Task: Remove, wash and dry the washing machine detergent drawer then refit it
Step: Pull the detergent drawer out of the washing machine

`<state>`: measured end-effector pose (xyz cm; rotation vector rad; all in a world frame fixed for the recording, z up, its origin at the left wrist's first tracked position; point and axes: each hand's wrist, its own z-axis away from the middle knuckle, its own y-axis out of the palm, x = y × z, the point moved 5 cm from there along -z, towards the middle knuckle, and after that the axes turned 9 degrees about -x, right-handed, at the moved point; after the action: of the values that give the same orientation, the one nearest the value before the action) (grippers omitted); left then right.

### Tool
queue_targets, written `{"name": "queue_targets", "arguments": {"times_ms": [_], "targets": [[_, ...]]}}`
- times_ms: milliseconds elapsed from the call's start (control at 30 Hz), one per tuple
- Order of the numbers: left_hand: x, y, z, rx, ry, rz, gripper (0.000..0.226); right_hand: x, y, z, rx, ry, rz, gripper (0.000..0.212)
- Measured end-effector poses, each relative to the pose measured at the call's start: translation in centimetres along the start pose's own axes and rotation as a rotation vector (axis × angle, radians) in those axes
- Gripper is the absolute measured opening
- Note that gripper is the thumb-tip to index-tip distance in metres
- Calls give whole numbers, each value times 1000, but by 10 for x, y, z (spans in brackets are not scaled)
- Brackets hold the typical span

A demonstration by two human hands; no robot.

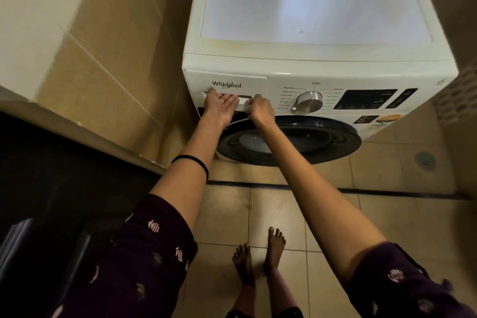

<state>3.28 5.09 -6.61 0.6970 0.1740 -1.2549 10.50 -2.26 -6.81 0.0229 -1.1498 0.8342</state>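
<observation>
Beige tiled walls flank the washing machine (322,64); its detergent drawer (227,82) sits flush at the panel's upper-left corner. Left hand (222,106) lies straight-fingered at the handle recess, right hand (259,110) curls into it. Uneven pull may jam the drawer.

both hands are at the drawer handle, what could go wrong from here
1. The detergent drawer sits flush in the panel with the left hand at its handle and the right hand gripping it; a hard tug could free it suddenly and drop it toward the bare feet.
2. Leftover water might drip onto the tiled floor, likely slippery barefoot.
3. The right hand is close to the dial and could knock it.
</observation>
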Motion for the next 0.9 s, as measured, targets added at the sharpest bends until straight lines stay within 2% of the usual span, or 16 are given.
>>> {"name": "queue_targets", "arguments": {"times_ms": [167, 300, 400, 467, 567, 900], "targets": [[17, -26, 3, -12, 85, 42, 70, 10, -27, 33, -374, -381, 314, 54], [24, -48, 18, -25, 146, -65, 77, 19, -38, 56, -446, -516, 429, 45], [30, -65, 33, -99, 137, -123, 75, 25, -40, 71, -432, -585, 464, 36], [37, -80, 40, -176, 133, -146, 65, 27, -38, 74, -406, -612, 477, 33], [42, -91, 49, -227, 129, -172, 54, 24, -34, 70, -325, -583, 545, 33], [37, -90, 56, -240, 106, -184, 55, 24, -7, 32, -31, -477, 871, 73]]}}
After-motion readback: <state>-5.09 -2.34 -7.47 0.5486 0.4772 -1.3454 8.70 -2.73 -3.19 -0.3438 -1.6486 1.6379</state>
